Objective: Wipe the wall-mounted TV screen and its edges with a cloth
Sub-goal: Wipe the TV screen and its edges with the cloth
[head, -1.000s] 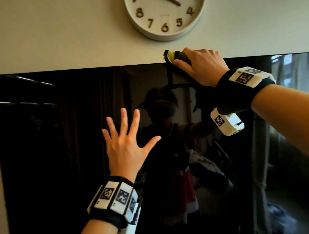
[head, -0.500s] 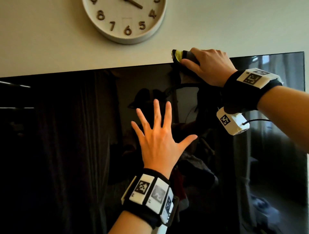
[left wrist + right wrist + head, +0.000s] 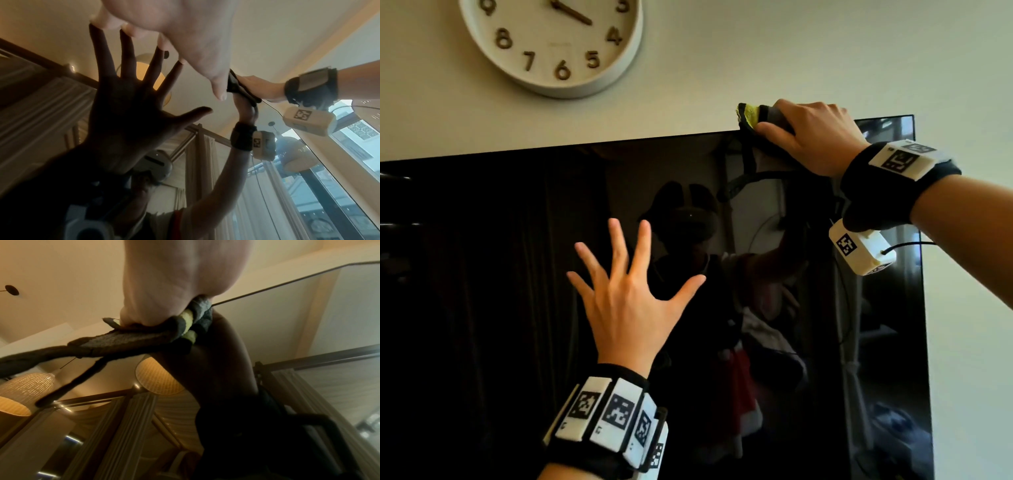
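Observation:
The wall-mounted TV (image 3: 482,274) is a large black glossy screen that mirrors the room and me. My right hand (image 3: 808,137) grips a grey and yellow cloth (image 3: 751,114) folded over the TV's top edge, left of its upper right corner (image 3: 912,116). In the right wrist view the cloth (image 3: 144,335) is bunched under my palm against the glass edge. My left hand (image 3: 626,291) is spread flat with straight fingers against the middle of the screen. In the left wrist view its fingertips (image 3: 127,29) meet their dark reflection on the glass.
A round white wall clock (image 3: 551,44) hangs just above the TV's top edge, left of the cloth. Bare pale wall (image 3: 969,342) runs along the TV's right edge. The screen continues out of view to the left and below.
My right hand has slid the cloth rightward along the top edge, away from the clock toward the upper right corner. My left hand has shifted right on the screen, still spread flat.

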`<state>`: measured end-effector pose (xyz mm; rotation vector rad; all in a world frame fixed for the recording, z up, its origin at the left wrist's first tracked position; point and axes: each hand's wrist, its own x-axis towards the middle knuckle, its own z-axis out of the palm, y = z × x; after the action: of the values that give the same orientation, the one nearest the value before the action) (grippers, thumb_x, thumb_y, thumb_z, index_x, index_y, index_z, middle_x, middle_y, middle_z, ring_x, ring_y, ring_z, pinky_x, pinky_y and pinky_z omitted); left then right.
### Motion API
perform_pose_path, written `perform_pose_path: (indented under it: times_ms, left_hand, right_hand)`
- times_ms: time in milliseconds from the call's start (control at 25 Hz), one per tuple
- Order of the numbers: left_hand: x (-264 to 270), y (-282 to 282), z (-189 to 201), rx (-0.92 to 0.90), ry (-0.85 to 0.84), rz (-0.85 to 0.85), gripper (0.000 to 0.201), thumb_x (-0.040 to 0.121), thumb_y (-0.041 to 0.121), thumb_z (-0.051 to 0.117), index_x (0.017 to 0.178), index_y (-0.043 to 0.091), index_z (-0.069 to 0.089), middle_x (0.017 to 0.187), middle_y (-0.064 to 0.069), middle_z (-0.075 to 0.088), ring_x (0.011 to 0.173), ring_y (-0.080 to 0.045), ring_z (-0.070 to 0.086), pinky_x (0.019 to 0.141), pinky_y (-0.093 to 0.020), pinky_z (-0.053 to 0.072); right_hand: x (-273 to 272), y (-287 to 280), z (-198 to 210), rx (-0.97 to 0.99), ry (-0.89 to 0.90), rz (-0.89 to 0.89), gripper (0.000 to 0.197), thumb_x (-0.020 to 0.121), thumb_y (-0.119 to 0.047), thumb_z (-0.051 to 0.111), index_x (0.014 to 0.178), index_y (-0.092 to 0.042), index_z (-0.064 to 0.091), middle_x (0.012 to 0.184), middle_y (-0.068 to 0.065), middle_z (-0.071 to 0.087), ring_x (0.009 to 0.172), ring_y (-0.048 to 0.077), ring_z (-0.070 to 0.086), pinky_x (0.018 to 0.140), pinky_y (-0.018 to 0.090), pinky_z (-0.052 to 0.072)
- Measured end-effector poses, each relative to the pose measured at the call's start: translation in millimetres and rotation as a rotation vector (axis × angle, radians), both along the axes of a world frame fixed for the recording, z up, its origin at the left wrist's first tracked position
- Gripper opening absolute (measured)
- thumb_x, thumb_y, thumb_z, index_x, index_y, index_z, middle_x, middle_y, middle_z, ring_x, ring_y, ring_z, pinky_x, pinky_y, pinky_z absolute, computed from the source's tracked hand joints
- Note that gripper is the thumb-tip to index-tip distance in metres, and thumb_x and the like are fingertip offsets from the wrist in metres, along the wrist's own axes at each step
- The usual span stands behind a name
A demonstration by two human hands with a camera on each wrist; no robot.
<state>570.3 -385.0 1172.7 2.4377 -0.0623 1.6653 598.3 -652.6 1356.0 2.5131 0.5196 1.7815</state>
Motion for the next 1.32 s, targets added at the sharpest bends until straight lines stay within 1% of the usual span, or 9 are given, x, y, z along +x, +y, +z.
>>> perform_pose_path:
  times_ms: [160,400,600,680,840,960,1080,1200,1320]
  left_hand:
    - [-7,-63,-2,0.068,-0.018,-0.067,0.100,0.074,0.086,0.042,0.152,0.025,0.030,0.159,-0.013,0.022,0.142,-0.053,0.011,0.108,-0.071,0.018]
    - [-1,-158,0,0.190,-0.017,-0.130,0.098,0.076,0.085,0.040,0.153,0.028,0.024,0.162,-0.009,0.015,0.146,-0.045,0.004,0.114,-0.067,0.013]
    - [15,-186,-12,0.248,-0.003,-0.101,0.099,0.076,0.083,0.045,0.154,0.029,0.016,0.163,-0.009,0.007,0.146,-0.045,0.000,0.113,-0.069,0.011]
    - [18,-183,-13,0.255,-0.013,-0.087,0.098,0.077,0.081,0.048,0.154,0.028,0.017,0.163,-0.010,0.008,0.146,-0.046,0.001,0.112,-0.070,0.010]
    - [18,-186,-15,0.268,-0.018,-0.094,0.099,0.077,0.079,0.049,0.154,0.026,0.019,0.162,-0.012,0.009,0.145,-0.048,0.002,0.112,-0.070,0.007]
    - [15,-193,-34,0.302,-0.014,-0.156,0.103,0.075,0.078,0.052,0.155,0.022,0.017,0.163,-0.012,0.008,0.148,-0.041,0.002,0.114,-0.065,0.005]
    - [9,-198,-61,0.361,0.017,-0.156,0.113,0.073,0.081,0.051,0.155,0.013,0.012,0.163,-0.012,0.007,0.149,-0.036,0.003,0.118,-0.059,0.005]
    - [9,-190,-82,0.372,0.086,-0.137,0.120,0.070,0.082,0.050,0.155,0.009,0.008,0.162,-0.016,0.005,0.148,-0.039,0.001,0.118,-0.058,0.005]
    - [10,-173,-99,0.406,0.103,-0.130,0.124,0.068,0.080,0.058,0.155,0.009,0.005,0.162,-0.016,0.002,0.148,-0.039,-0.001,0.118,-0.059,0.003]
  right_hand:
    - [3,-48,0,0.022,-0.002,-0.010,0.053,0.095,-0.059,0.029,0.100,-0.010,0.049,0.080,0.006,0.051,0.068,0.026,0.046,0.067,0.034,0.031]
    - [7,-111,-5,0.122,-0.021,0.034,0.050,0.097,-0.056,0.032,0.097,-0.009,0.048,0.081,0.009,0.052,0.069,0.026,0.044,0.067,0.033,0.030]
    - [9,-136,-33,0.502,-0.057,0.246,0.041,0.100,-0.040,0.038,0.107,-0.001,0.047,0.100,0.020,0.059,0.089,0.031,0.053,0.065,0.027,0.024]
    - [12,-130,-48,0.679,-0.031,0.345,0.040,0.101,-0.036,0.037,0.112,0.001,0.046,0.102,0.021,0.060,0.091,0.031,0.054,0.060,0.025,0.022]
    - [14,-124,-92,0.832,-0.014,0.368,0.039,0.101,-0.035,0.039,0.111,0.001,0.048,0.102,0.023,0.063,0.092,0.037,0.055,0.059,0.025,0.021]
    - [15,-125,-133,0.836,0.001,0.398,0.034,0.100,-0.033,0.042,0.107,0.000,0.051,0.091,0.017,0.063,0.083,0.031,0.057,0.058,0.024,0.024]
    - [14,-125,-171,0.848,0.012,0.370,0.033,0.100,-0.033,0.044,0.101,-0.001,0.052,0.077,0.006,0.056,0.069,0.023,0.051,0.056,0.025,0.025]
    - [15,-126,-217,0.876,0.034,0.359,0.031,0.099,-0.032,0.045,0.099,-0.002,0.053,0.075,0.005,0.058,0.067,0.020,0.051,0.057,0.025,0.031]
    - [14,-124,-264,0.915,0.054,0.373,0.028,0.099,-0.029,0.045,0.099,-0.003,0.055,0.077,0.002,0.059,0.068,0.013,0.052,0.058,0.018,0.036]
